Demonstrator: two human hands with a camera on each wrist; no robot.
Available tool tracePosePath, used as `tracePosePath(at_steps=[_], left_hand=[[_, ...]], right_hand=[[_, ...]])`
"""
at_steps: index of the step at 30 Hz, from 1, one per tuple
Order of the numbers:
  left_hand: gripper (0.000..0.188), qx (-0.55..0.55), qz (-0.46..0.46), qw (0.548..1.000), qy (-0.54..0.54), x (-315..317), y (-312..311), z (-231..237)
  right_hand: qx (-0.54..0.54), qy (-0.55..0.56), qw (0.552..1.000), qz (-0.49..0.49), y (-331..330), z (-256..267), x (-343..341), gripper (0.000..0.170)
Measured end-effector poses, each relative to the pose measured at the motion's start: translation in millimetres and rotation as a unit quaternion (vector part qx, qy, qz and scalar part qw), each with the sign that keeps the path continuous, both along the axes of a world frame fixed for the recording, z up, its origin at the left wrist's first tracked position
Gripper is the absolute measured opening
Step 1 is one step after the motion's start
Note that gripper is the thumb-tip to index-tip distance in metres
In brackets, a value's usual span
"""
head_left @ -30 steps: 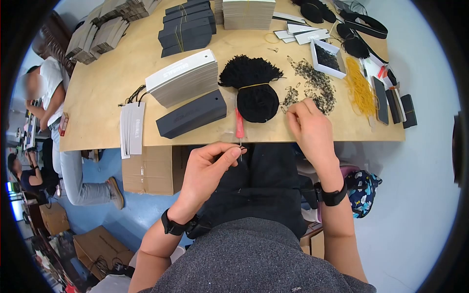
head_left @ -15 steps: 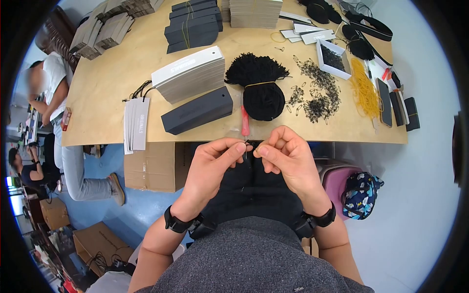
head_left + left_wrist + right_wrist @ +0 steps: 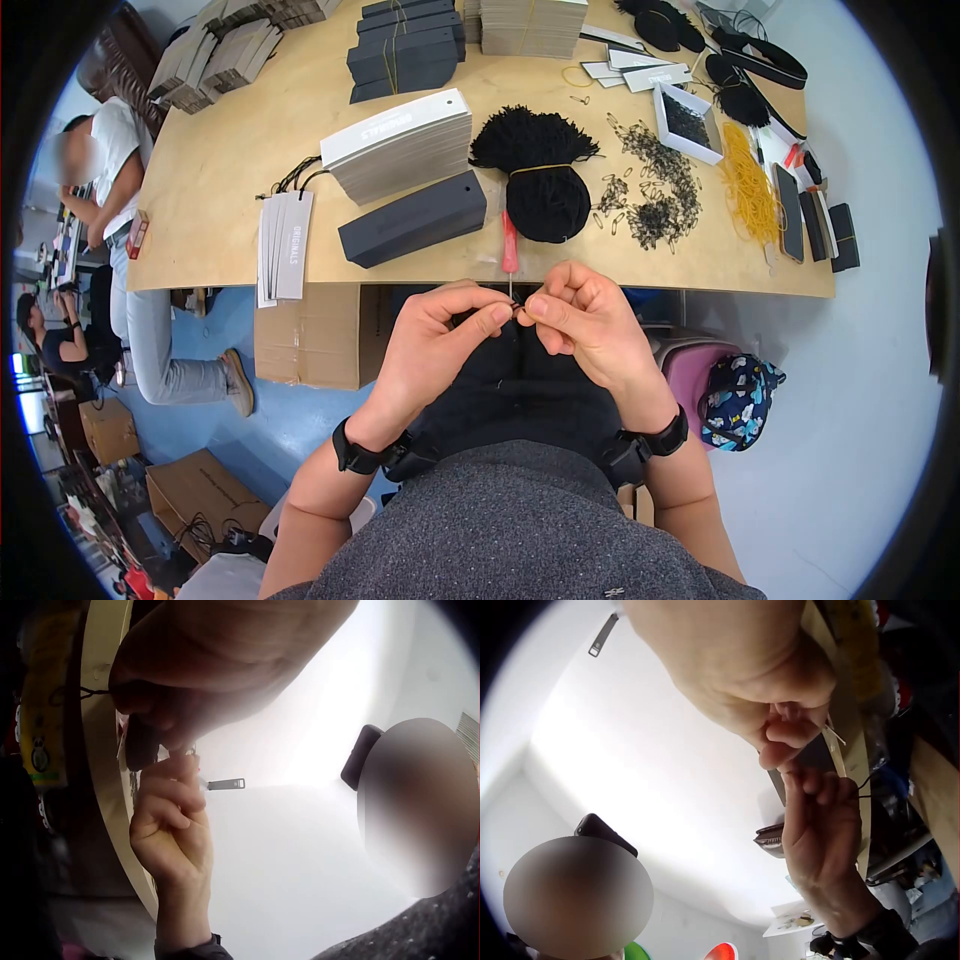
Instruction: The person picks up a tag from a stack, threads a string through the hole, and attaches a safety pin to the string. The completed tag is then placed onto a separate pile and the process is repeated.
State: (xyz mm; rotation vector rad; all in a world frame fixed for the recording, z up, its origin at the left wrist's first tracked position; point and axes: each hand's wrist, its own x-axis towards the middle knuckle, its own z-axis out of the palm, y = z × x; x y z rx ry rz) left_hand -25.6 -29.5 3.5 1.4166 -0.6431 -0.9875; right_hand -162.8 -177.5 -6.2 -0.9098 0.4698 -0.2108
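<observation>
My left hand pinches a thin black cord between thumb and fingertips, and the cord's end sticks out past the fingers. Facing it just beyond the table edge, my right hand pinches a tiny safety pin, mostly hidden by the fingers. The fingertips of both hands meet. Behind them a red-handled tool lies on the table, its thin metal shaft pointing over the edge toward the fingertips. A scattered pile of small dark safety pins is to the right, beside a rubber-banded bundle of black cords.
White tags with black strings hang over the table edge at left. A stack of tags and a dark stack stand nearby. Rightward are a white box, yellow rubber bands and a phone. Another person is at left.
My right hand has come from the safety-pin pile back to my left hand, and the fingertips now meet. My left hand has stayed near the table edge with the cord.
</observation>
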Motion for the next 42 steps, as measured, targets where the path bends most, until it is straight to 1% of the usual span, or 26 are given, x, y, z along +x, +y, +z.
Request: tracePosePath(at_steps=[1,3,5,7,10,12,13,15,16,18,19,20,22,23,24,25,27,34,37,40,42], left_hand=[[0.014,0.005,-0.008,1.000,-0.022,0.2,0.5,1.0],[0.014,0.005,-0.006,1.000,-0.024,-0.3,1.1,0.7],[0.013,0.004,-0.004,1.000,-0.026,-0.5,1.8,-0.3],[0.014,0.006,0.002,1.000,-0.003,-0.4,2.8,-1.7],[0.014,0.010,0.004,1.000,-0.007,-0.5,2.9,-1.3],[0.015,0.015,0.000,1.000,-0.009,-0.2,3.0,1.0],[0.015,0.020,-0.005,1.000,-0.011,0.0,2.8,1.8],[0.015,0.021,-0.006,1.000,-0.018,0.6,2.1,0.6],[0.015,0.022,-0.007,0.999,-0.025,0.7,1.9,0.2],[0.015,0.023,-0.003,0.999,-0.022,-0.1,1.3,1.3],[0.015,0.024,0.002,1.000,-0.019,-0.4,1.1,1.6],[0.015,0.024,0.001,1.000,-0.019,0.0,1.2,0.0],[0.014,0.002,0.001,1.000,0.024,1.2,1.5,-5.1],[0.014,0.002,0.001,1.000,0.024,1.2,1.6,-5.9],[0.014,-0.005,0.007,0.999,0.048,1.1,1.5,-6.4],[0.015,-0.012,0.012,0.997,0.071,1.0,1.4,-6.9],[0.016,-0.020,0.018,0.996,0.080,-0.2,1.3,-8.2],[0.015,-0.029,0.027,0.991,0.131,0.0,1.6,-10.4],[0.014,-0.025,0.024,0.990,0.134,0.3,2.0,-10.8],[0.013,-0.023,0.023,0.990,0.137,0.4,1.7,-10.0],[0.013,-0.019,0.020,0.991,0.134,0.5,2.1,-9.0]], right_hand=[[0.000,0.000,1.000,0.001,-0.4,-0.9,-0.1,0.015],[0.042,0.005,0.999,0.014,-1.3,-3.2,-0.2,0.015],[0.041,0.008,0.999,0.017,-1.5,-2.3,-0.5,0.015],[0.040,0.011,0.999,0.020,-1.4,-1.6,-0.5,0.015],[0.018,0.016,0.999,0.022,0.3,0.8,-1.0,0.016],[-0.053,0.043,0.998,0.013,2.7,8.4,-0.3,0.018],[-0.052,0.044,0.998,0.013,3.8,10.7,-0.1,0.018],[-0.144,0.079,0.986,0.015,6.2,14.5,-0.1,0.018],[-0.144,0.079,0.986,0.015,7.7,17.1,0.1,0.018],[-0.188,0.093,0.978,0.016,9.8,20.9,0.5,0.017],[-0.187,0.094,0.978,0.015,9.6,20.8,0.1,0.017],[-0.174,0.086,0.981,0.017,9.1,20.4,-0.4,0.017],[-0.159,0.078,0.984,0.019,7.2,17.9,-1.8,0.016],[-0.122,0.059,0.991,0.016,5.5,14.3,-2.6,0.016],[-0.084,0.040,0.996,0.013,4.5,11.6,-3.1,0.015],[-0.083,0.040,0.996,0.013,4.2,10.1,-3.3,0.015],[-0.047,0.014,0.999,0.000,4.0,8.2,-3.7,0.015],[-0.054,0.013,0.998,-0.004,3.9,5.7,-2.6,0.017],[-0.041,0.006,0.999,-0.005,1.9,4.2,-2.8,0.017],[-0.011,0.001,1.000,0.003,-1.4,2.4,-3.0,0.017],[0.027,-0.008,0.999,0.031,-4.2,-1.3,-3.1,0.016]])
